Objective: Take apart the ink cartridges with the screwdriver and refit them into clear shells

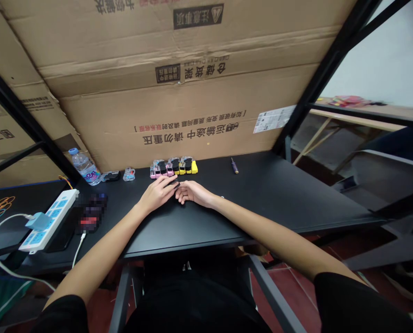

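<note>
My left hand (159, 193) and my right hand (194, 193) meet over the black table near its middle. Between their fingertips is a small black piece (177, 185), mostly covered, so its kind does not show. The left fingers reach over it from the left, held close together. On the other side, the right fingers curl in around it. Just beyond the hands stands a row of small plastic units (174, 167) in pink, black and yellow with clear parts. A bit of something white (222, 197) peeks out by my right wrist.
A screwdriver (234, 165) lies to the right. Leftward are a clear small item (129, 174), a black one (111, 176), a water bottle (85, 167), a power strip (49, 222) with a plug and cable, and a blurred dark object (91, 212). Cardboard (179, 106) walls the back.
</note>
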Tool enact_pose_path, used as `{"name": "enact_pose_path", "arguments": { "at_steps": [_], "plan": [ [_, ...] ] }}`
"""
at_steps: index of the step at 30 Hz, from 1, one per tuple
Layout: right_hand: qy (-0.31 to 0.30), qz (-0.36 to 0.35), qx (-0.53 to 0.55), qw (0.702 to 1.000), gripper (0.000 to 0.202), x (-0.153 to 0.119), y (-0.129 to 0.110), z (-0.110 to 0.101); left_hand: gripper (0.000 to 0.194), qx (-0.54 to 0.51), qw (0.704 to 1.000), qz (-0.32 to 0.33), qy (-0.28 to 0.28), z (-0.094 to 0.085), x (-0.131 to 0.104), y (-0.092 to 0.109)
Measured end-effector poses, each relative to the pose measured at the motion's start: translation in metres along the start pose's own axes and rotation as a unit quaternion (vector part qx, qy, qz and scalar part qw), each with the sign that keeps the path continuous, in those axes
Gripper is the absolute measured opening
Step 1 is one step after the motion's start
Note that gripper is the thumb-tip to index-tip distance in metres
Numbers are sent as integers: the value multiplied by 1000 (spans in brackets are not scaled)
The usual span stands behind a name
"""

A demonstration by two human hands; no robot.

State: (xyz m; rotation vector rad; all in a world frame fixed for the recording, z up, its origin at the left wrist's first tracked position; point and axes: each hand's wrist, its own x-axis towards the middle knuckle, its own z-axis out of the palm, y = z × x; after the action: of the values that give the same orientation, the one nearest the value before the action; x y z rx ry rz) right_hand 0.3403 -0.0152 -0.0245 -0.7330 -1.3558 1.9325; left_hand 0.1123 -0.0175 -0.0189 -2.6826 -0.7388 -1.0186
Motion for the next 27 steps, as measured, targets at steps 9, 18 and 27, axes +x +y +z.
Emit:
{"name": "enact_pose_path", "arguments": {
  "at_steps": [9,18,27],
  "plan": [
    [-2,12,-2,1000,45,3,4,1,30,17,1000,20,1,2,1,1],
    [12,9,-20,1000,48,4,7,4,31,18,999,27,-27,5,-1,-1],
    [27,-4,-30,999,45,4,10,4,31,15,999,30,-38,7,-2,-3]
  ]
}}
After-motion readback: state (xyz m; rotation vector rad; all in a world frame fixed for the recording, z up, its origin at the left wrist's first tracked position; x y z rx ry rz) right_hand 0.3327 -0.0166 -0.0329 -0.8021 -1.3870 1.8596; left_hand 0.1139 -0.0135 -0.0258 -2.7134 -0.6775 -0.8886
